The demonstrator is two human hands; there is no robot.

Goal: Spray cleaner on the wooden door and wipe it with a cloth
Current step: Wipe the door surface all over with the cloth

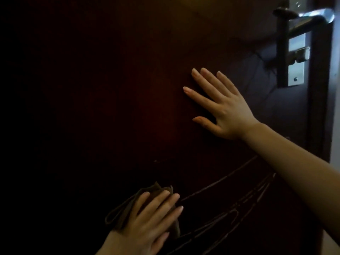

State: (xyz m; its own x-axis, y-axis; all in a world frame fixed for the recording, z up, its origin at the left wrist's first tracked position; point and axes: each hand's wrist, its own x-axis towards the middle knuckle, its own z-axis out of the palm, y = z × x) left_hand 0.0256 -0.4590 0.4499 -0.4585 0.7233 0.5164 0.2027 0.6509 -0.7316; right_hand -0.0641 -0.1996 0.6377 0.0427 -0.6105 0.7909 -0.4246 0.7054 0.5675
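Observation:
The dark reddish-brown wooden door (pixel 110 89) fills nearly the whole view. My right hand (pixel 222 109) lies flat against it at mid-height, fingers straight and spread, holding nothing. Lower down, my left hand (pixel 150 221) presses a folded brown cloth (pixel 125 207) onto the door with straight fingers. The cloth sticks out above and to the left of the hand. Thin curved wet streaks (pixel 230 208) cross the door to the right of the cloth. No spray bottle is in view.
A metal lever handle (pixel 311 18) and its lock plate (pixel 296 59) sit at the upper right, on the door's edge. A bright strip of wall or frame (pixel 335 107) runs down the far right. The left side of the door is very dark.

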